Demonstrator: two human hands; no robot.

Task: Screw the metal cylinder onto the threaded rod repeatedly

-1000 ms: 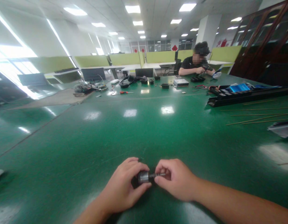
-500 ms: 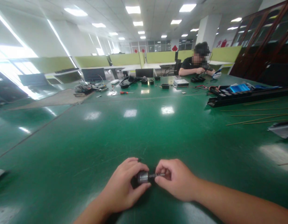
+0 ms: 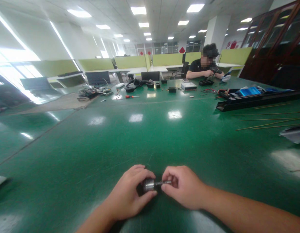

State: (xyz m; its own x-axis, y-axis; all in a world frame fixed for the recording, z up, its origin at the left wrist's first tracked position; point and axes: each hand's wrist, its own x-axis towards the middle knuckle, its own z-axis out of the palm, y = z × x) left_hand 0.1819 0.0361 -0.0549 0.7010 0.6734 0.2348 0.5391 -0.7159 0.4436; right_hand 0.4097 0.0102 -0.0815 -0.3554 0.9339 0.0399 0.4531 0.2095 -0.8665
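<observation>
The left hand (image 3: 129, 192) is curled around a short silver-grey metal cylinder (image 3: 149, 184), thumb on the near side and fingers over the far side. From the cylinder's right end runs a thin, dark, ridged metal shaft (image 3: 160, 183), and the right hand (image 3: 185, 186) pinches its outer end between thumb and bent forefinger. The piece lies sideways between the two hands, low over the glossy green worktop (image 3: 150, 139), toward its near edge and about midway across; whether its underside touches the surface cannot be told.

Well apart from the hands, toward the right edge, are a grey angular metal piece (image 3: 294, 134), several thin brass-coloured rods (image 3: 268, 122) and a long black channel (image 3: 237, 105) with a shiny blue item (image 3: 250, 91) in it. Near the far edge, left of the middle, lies a screwdriver with an orange-red handle (image 3: 128, 96); farther right are a small black open box (image 3: 172, 89) and a flat whitish box (image 3: 188, 86). Toward the far left corner, a tangled heap of wires and parts (image 3: 93, 92) rests partly on a brownish sheet (image 3: 60, 103). At the far edge, right of the middle, sits a person in a black top (image 3: 196, 66).
</observation>
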